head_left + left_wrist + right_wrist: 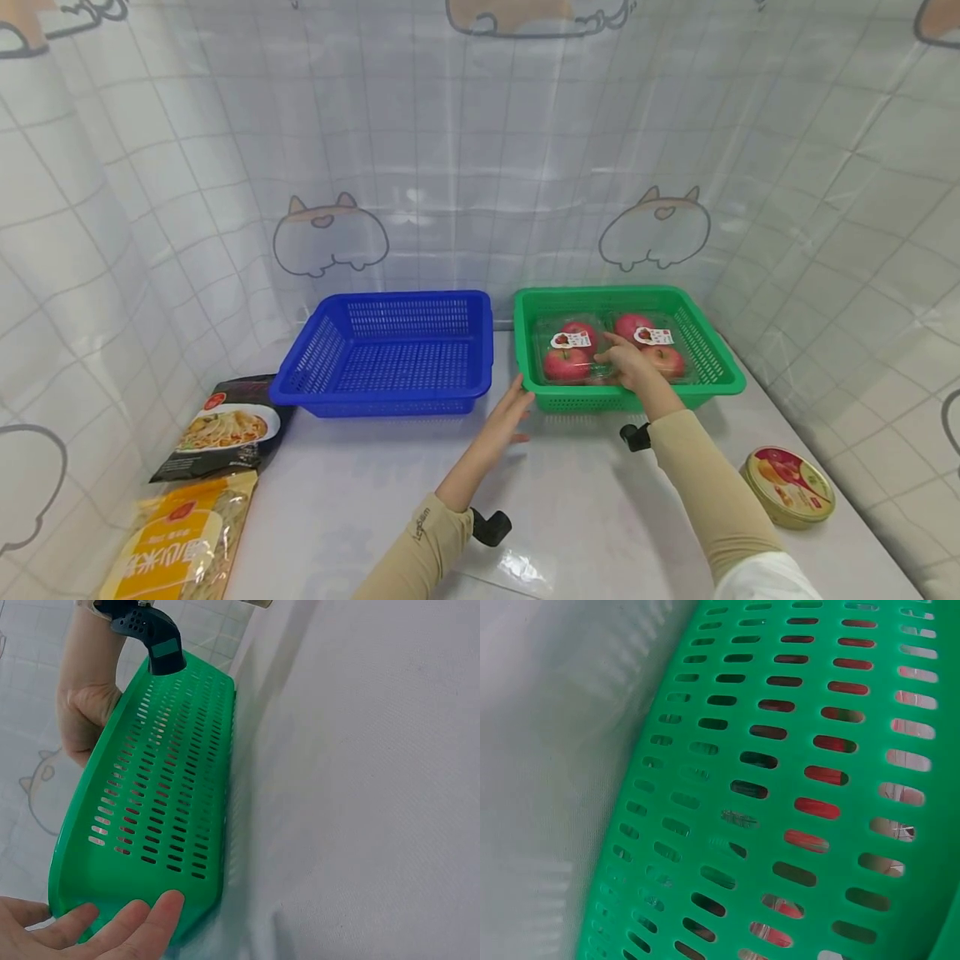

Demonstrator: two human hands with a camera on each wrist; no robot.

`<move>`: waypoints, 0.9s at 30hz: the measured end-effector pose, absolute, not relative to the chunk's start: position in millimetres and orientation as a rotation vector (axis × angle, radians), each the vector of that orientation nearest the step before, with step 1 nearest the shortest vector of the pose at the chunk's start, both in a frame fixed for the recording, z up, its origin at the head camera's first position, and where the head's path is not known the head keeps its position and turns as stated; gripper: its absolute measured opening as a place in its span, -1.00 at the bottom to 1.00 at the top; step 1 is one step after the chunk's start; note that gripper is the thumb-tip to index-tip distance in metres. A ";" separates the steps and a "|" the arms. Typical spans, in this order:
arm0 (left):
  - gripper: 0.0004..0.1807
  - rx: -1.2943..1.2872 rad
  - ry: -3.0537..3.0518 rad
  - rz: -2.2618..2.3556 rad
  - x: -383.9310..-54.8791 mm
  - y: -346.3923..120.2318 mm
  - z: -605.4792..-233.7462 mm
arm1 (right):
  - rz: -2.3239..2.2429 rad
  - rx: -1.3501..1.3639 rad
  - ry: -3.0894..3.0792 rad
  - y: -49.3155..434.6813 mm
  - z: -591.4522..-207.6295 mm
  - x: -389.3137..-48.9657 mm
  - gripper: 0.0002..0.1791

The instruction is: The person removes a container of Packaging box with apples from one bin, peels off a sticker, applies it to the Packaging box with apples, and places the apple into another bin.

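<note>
A green plastic basket [528, 367] holds two clear packs of red apples, a left apple pack [566, 364] and a right apple pack [663, 360]. My right hand [636, 368] reaches over the basket's front rim, its fingertips at the inner edge of the left pack; I cannot tell whether they grip it. In the right wrist view the perforated basket wall [772, 757] hides that hand, and red shows through the slots. My left hand [502, 421] is at the basket's front left corner. Its fingers [142, 930] lie extended against the green wall in the left wrist view.
A blue basket [408, 408] with nothing in it stands left of the green one. At the left lie a black noodle packet [225, 425] and a yellow-orange food bag [176, 542]. A round tin [789, 486] sits at the right, near the curtain wall [885, 317].
</note>
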State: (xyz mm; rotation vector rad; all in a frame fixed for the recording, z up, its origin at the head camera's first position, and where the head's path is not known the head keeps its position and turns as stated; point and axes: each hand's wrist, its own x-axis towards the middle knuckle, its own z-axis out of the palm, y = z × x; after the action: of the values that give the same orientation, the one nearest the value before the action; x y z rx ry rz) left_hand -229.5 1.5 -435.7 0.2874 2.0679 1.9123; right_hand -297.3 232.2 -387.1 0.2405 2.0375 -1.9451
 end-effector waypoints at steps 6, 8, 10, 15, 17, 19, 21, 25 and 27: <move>-0.31 0.290 2.073 1.913 -230.4 2.3 -433.5 | -1.872 0.281 2.129 230.8 -387.1 -299.8 -0.23; -0.32 0.290 2.063 1.914 -229.2 2.1 -430.3 | -1.824 0.286 2.180 236.9 -403.0 -313.0 -0.20; -0.33 0.294 2.056 1.913 -226.0 1.5 -424.1 | -1.762 0.268 2.237 247.9 -429.9 -336.1 -0.16; -0.34 0.307 2.065 1.900 -213.9 -0.1 -404.9 | -1.681 0.187 2.298 275.9 -492.2 -390.6 -0.08; -0.34 0.304 2.068 1.894 -210.5 -0.6 -400.0 | -1.650 0.194 2.314 269.9 -483.7 -383.3 -0.10; -0.34 0.300 2.068 1.889 -208.3 -0.9 -397.4 | -1.631 0.182 2.328 255.3 -454.9 -354.9 -0.17; -0.34 0.294 2.062 1.888 -207.5 -1.1 -397.0 | -1.599 0.210 2.344 238.5 -425.1 -329.2 -0.23; -0.33 0.291 2.052 1.885 -208.8 -1.3 -400.0 | -1.496 0.240 2.418 222.8 -402.0 -307.7 -0.31; -0.33 0.290 2.052 1.881 -210.0 -1.4 -402.0 | -1.446 0.270 2.450 220.2 -402.7 -308.8 -0.30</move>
State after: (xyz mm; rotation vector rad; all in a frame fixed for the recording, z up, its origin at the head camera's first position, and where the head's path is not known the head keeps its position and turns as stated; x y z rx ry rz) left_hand -210.0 -1.4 -402.0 0.2896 2.0521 1.8811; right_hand -308.8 220.2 -402.7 0.2699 2.4498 -1.4461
